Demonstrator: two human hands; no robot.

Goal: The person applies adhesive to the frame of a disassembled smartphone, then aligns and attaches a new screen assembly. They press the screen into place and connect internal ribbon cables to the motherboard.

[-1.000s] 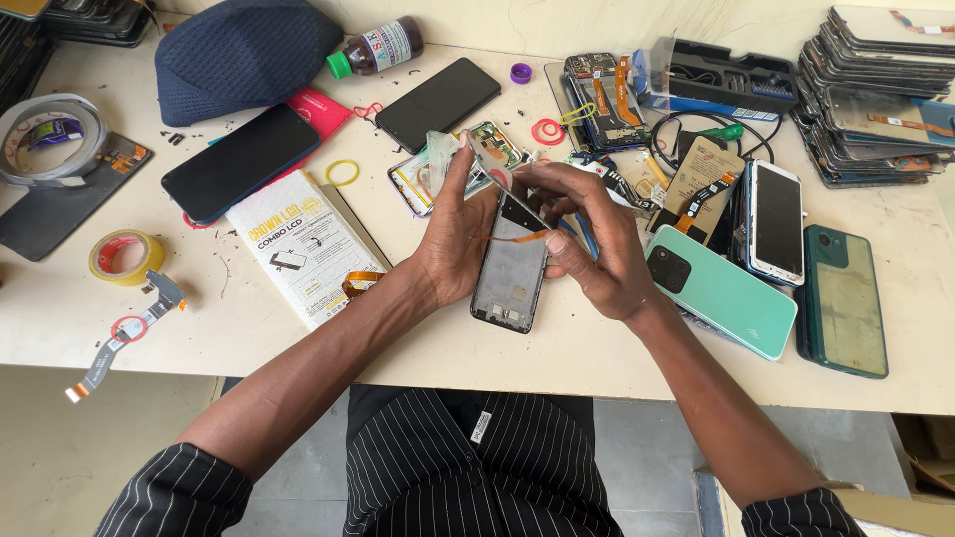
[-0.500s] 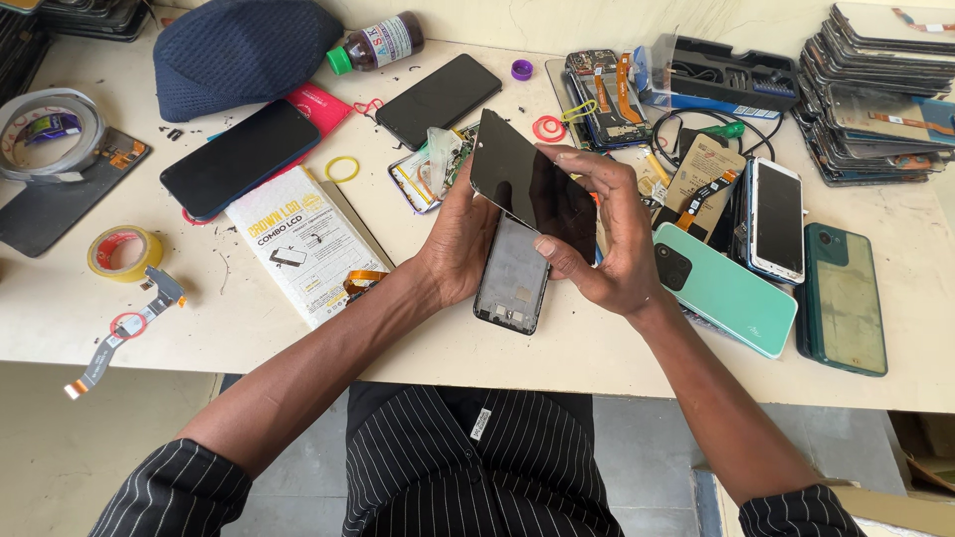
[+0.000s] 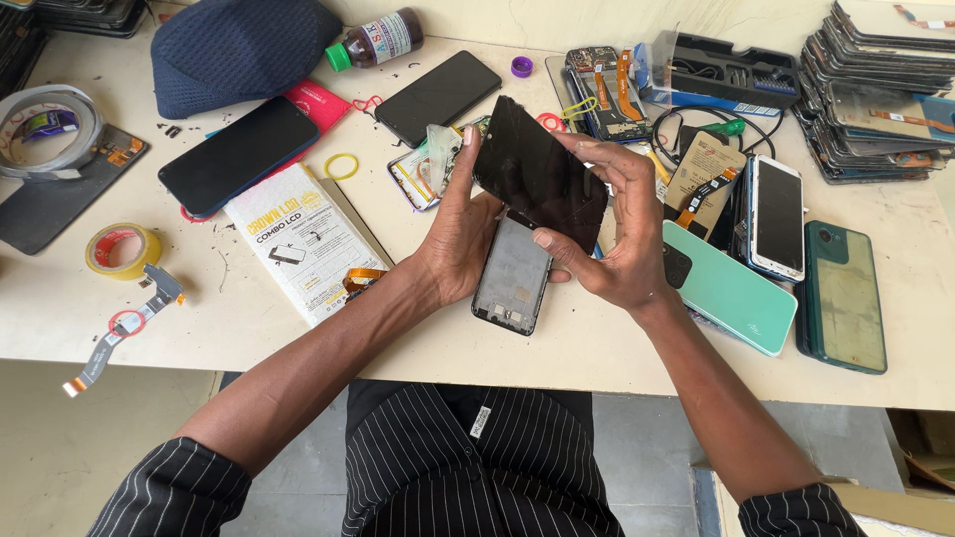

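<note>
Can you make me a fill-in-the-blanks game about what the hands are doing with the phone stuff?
1. Both hands hold a black ____ lifted above the grey phone frame.
2. The roll of tape near the table's left edge is ____.
3. The bottle lying at the top has a ____ cap.
4. The phone beside the right hand is mint ____.

Missing words: screen, yellow, green, green

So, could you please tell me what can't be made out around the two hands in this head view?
- Black screen panel: its underside faces away from the camera.
- Phone frame: its top end is hidden by the panel and the left hand.
- Right hand: palm and any contact behind the panel are hidden.
- Stack of panels: cut off by the right edge.
- Open phone board: parts too small to identify.
</note>
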